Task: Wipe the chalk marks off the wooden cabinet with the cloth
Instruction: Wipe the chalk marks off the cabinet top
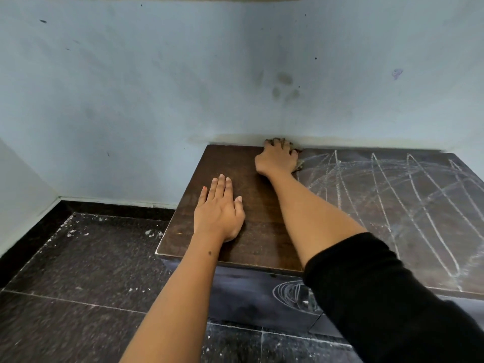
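Observation:
A low dark wooden cabinet (183,239) stands against the pale blue wall. Its left part is bare brown wood. White chalk marks (387,195) loop across the right part of its top, and a chalk scribble (293,294) shows on its front face. My right hand (277,159) grips a crumpled brownish cloth (298,167) at the cabinet's back edge, right against the wall; the hand hides most of the cloth. My left hand (218,208) rests flat on the bare wood, fingers straight and pointing to the wall.
The pale blue wall (183,87) carries dark smudges and runs into a corner at the left. Dark speckled floor tiles (86,271) with white chalk dust lie left of the cabinet and in front of it.

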`<state>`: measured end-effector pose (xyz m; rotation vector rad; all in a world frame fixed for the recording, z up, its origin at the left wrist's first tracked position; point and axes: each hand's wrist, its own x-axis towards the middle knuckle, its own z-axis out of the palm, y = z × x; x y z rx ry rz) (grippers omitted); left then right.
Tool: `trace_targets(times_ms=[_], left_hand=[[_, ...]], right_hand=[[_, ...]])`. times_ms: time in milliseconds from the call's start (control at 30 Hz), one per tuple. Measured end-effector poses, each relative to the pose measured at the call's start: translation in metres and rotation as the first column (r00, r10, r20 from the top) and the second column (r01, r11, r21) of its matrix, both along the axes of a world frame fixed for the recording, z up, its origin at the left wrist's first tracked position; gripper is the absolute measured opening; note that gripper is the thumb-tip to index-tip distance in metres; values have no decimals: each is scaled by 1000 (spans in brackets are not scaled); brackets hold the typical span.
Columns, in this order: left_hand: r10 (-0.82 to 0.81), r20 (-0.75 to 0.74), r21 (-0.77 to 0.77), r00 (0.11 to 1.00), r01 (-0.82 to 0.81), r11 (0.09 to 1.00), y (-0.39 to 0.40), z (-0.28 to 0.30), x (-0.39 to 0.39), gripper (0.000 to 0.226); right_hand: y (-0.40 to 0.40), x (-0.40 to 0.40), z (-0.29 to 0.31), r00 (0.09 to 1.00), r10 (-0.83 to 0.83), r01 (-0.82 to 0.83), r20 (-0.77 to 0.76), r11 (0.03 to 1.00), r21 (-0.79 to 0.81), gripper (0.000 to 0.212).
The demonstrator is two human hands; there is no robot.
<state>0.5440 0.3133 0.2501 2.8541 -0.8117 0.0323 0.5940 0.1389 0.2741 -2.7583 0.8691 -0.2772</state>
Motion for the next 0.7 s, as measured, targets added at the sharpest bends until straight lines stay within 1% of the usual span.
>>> trace_targets(times_ms=[33, 100, 167, 200, 267, 400, 500, 567, 633, 700], left_hand=[[4, 3, -5, 1000, -4, 1000, 0, 0, 0, 57], [5, 6, -11, 1000, -5, 1000, 0, 0, 0, 57], [5, 8, -7, 1000, -5, 1000, 0, 0, 0, 57], [4, 7, -4, 1000, -4, 1000, 0, 0, 0, 57], [-1, 4, 1, 1000, 1, 1000, 0, 1, 0, 57], [1, -1, 4, 1000, -1, 1000, 1, 1, 0, 57], [0, -6, 9, 1000, 0, 1000, 0, 1, -2, 58], [1, -6, 9, 1000, -1, 1000, -2, 3, -1, 57], [12, -41, 25, 999, -11, 1000, -2, 5, -1, 57], [40, -79, 30, 996, -38, 999, -5, 8, -4, 58]], right_hand=[[10, 4, 1, 1000, 19, -19, 0, 1000, 9, 52], [27, 9, 0, 985, 173, -173, 7, 985, -14, 53], [28, 9, 0, 942, 337, -337, -10, 942, -11, 51], [22, 7, 1, 926, 377, -377, -22, 926, 4, 50], [2, 0, 3, 926, 377, -376, -27, 926, 18, 49], [-32, -19, 1, 982, 191, -190, -10, 982, 14, 50], [-20, -23, 3, 991, 131, -131, -38, 991, 6, 52], [1, -24, 4, 985, 170, -170, -30, 986, 0, 52], [20, -30, 1, 965, 259, -260, -22, 966, -1, 52], [26, -38, -2, 951, 308, -308, -9, 951, -22, 50]])
